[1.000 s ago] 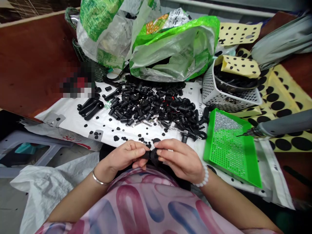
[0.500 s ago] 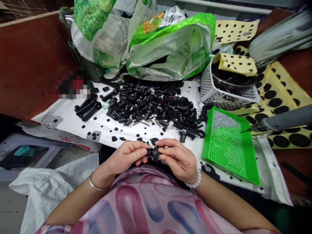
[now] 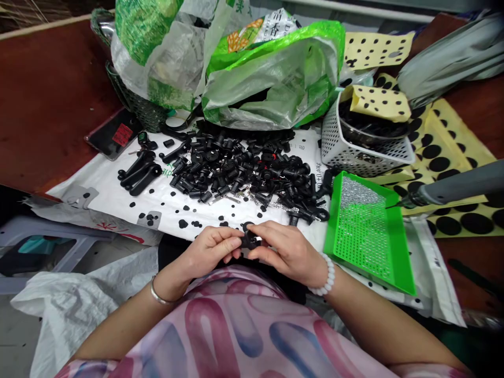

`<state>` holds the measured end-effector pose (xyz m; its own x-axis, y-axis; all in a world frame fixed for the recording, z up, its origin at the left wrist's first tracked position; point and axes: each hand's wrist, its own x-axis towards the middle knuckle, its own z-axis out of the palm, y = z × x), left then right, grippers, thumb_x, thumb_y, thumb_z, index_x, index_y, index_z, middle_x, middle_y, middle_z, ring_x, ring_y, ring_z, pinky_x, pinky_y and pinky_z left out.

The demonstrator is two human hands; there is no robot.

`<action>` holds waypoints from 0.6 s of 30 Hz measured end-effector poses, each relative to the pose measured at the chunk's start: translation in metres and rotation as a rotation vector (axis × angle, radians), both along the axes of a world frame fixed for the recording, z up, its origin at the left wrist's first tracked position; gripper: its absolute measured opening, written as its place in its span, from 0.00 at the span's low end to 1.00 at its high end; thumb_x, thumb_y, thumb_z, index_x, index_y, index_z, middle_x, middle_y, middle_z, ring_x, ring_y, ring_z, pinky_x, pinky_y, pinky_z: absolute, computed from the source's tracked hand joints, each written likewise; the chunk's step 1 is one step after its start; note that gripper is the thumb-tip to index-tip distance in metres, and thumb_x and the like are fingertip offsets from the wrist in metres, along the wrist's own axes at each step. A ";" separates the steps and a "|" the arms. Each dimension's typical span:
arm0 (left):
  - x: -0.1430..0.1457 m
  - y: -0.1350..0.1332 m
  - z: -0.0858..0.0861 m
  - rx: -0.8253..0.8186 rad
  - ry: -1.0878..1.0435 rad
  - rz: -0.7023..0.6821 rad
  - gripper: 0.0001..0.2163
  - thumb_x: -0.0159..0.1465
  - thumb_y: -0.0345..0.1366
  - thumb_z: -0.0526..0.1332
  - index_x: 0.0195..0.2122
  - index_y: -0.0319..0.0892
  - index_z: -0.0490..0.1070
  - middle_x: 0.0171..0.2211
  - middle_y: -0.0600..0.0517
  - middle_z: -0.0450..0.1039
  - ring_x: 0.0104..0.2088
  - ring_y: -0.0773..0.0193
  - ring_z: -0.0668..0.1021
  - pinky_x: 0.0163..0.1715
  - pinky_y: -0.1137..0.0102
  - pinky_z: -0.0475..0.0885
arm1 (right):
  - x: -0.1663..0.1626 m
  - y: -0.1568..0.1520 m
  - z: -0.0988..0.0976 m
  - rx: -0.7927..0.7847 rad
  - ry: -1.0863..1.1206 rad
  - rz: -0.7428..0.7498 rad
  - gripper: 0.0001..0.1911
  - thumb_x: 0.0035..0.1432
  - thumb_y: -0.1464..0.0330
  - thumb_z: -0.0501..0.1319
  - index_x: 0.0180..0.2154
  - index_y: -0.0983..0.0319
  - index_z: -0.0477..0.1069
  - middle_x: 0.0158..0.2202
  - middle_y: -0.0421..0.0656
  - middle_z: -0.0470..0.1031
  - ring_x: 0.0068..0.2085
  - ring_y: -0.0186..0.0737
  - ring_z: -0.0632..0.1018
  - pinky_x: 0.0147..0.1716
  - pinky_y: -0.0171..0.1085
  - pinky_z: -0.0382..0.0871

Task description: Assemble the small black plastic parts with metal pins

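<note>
A small black plastic part [image 3: 249, 237] with a round flange is held between my two hands, just above my lap at the near table edge. My left hand [image 3: 214, 247] pinches its left end between thumb and fingers. On the other side, my right hand [image 3: 285, 249] has its index finger on the flange and its thumb below; a small bright spot shows at the part's right end. Beyond the hands lies a heap of similar black parts [image 3: 236, 165], with thin metal pieces [image 3: 228, 198] at its near side. Several long black handles [image 3: 139, 173] lie left of the heap.
A green tray [image 3: 407, 262] of tiny silvery pieces stands at the right, below an electric screwdriver [image 3: 460, 186]. Behind are a white basket [image 3: 366, 157] and plastic bags [image 3: 271, 105]. A phone [image 3: 112, 136] lies at the left; yellow sheets with black dots [image 3: 444, 152] lie far right.
The black part has tilted between my hands, its flange now turned more toward me. My right hand's fingers have shifted, with thumb and index finger further apart. The view has shifted slightly.
</note>
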<state>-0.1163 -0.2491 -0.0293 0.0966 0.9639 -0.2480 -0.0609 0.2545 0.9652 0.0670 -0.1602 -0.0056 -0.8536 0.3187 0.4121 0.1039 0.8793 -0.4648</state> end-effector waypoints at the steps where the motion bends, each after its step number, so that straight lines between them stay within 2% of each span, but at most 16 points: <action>1: 0.001 0.000 -0.001 0.011 0.017 0.023 0.15 0.59 0.43 0.58 0.39 0.36 0.73 0.22 0.53 0.70 0.20 0.73 0.66 0.21 0.77 0.63 | 0.000 0.000 -0.001 -0.015 -0.016 -0.053 0.18 0.60 0.57 0.55 0.42 0.66 0.69 0.27 0.45 0.73 0.28 0.36 0.74 0.28 0.33 0.70; 3: 0.001 0.000 -0.003 0.026 0.034 0.049 0.15 0.60 0.43 0.58 0.41 0.37 0.73 0.23 0.53 0.70 0.21 0.73 0.67 0.22 0.77 0.64 | 0.000 0.000 -0.001 -0.035 -0.036 -0.114 0.24 0.57 0.52 0.56 0.43 0.66 0.68 0.26 0.44 0.73 0.26 0.35 0.73 0.25 0.33 0.69; 5: 0.001 0.000 -0.005 0.022 0.021 0.048 0.15 0.60 0.44 0.57 0.40 0.37 0.73 0.23 0.53 0.70 0.20 0.73 0.67 0.22 0.76 0.64 | 0.001 0.001 0.000 0.011 -0.033 -0.074 0.31 0.56 0.51 0.55 0.51 0.68 0.63 0.38 0.52 0.74 0.34 0.40 0.76 0.31 0.36 0.71; 7: 0.001 0.001 -0.006 0.006 -0.006 0.032 0.16 0.60 0.45 0.57 0.40 0.36 0.73 0.23 0.52 0.70 0.20 0.73 0.67 0.21 0.76 0.63 | 0.002 0.002 -0.001 0.092 -0.028 0.007 0.32 0.59 0.54 0.54 0.55 0.71 0.58 0.46 0.57 0.71 0.43 0.44 0.75 0.37 0.38 0.71; 8: 0.002 0.001 -0.006 0.004 -0.009 0.024 0.17 0.60 0.45 0.57 0.40 0.36 0.73 0.23 0.52 0.70 0.20 0.73 0.67 0.21 0.76 0.63 | 0.002 0.003 -0.002 0.116 -0.036 0.022 0.29 0.60 0.55 0.53 0.54 0.71 0.60 0.45 0.57 0.72 0.42 0.44 0.75 0.37 0.37 0.71; 10: 0.005 0.001 -0.006 0.016 0.012 0.023 0.16 0.60 0.44 0.57 0.39 0.36 0.73 0.23 0.52 0.70 0.20 0.73 0.67 0.22 0.76 0.63 | 0.001 0.004 -0.004 0.083 -0.092 -0.024 0.22 0.63 0.57 0.49 0.43 0.69 0.68 0.33 0.50 0.75 0.33 0.39 0.76 0.30 0.34 0.69; 12: 0.009 0.001 -0.005 0.045 0.048 0.045 0.15 0.60 0.43 0.57 0.40 0.37 0.73 0.24 0.53 0.69 0.22 0.72 0.67 0.23 0.76 0.64 | 0.000 0.004 -0.004 -0.014 -0.173 -0.107 0.26 0.65 0.55 0.44 0.32 0.66 0.71 0.22 0.43 0.72 0.23 0.34 0.73 0.24 0.31 0.65; 13: 0.010 0.001 -0.005 0.059 0.060 0.055 0.15 0.60 0.42 0.57 0.41 0.37 0.73 0.24 0.53 0.69 0.22 0.72 0.67 0.23 0.76 0.64 | -0.001 0.003 -0.003 -0.048 -0.196 -0.138 0.28 0.65 0.54 0.41 0.31 0.65 0.71 0.21 0.43 0.71 0.23 0.34 0.72 0.23 0.31 0.65; 14: 0.011 0.002 -0.005 0.067 0.061 0.058 0.14 0.60 0.42 0.57 0.41 0.37 0.72 0.23 0.54 0.69 0.22 0.72 0.67 0.24 0.76 0.64 | -0.001 0.003 -0.002 -0.059 -0.193 -0.153 0.29 0.64 0.53 0.40 0.34 0.66 0.71 0.24 0.44 0.72 0.24 0.35 0.74 0.24 0.32 0.66; 16: 0.011 0.003 -0.005 0.066 0.041 0.058 0.15 0.60 0.42 0.56 0.41 0.36 0.72 0.23 0.54 0.68 0.21 0.72 0.66 0.23 0.75 0.64 | -0.001 0.002 0.000 -0.005 -0.124 -0.125 0.31 0.62 0.49 0.44 0.45 0.69 0.67 0.35 0.52 0.75 0.34 0.41 0.76 0.30 0.36 0.70; 18: 0.009 0.004 -0.005 0.044 0.034 0.030 0.15 0.61 0.42 0.55 0.40 0.35 0.71 0.22 0.54 0.68 0.20 0.72 0.66 0.22 0.75 0.64 | -0.001 0.001 -0.002 0.080 -0.067 -0.064 0.30 0.61 0.52 0.48 0.52 0.70 0.61 0.46 0.57 0.71 0.43 0.46 0.75 0.37 0.40 0.71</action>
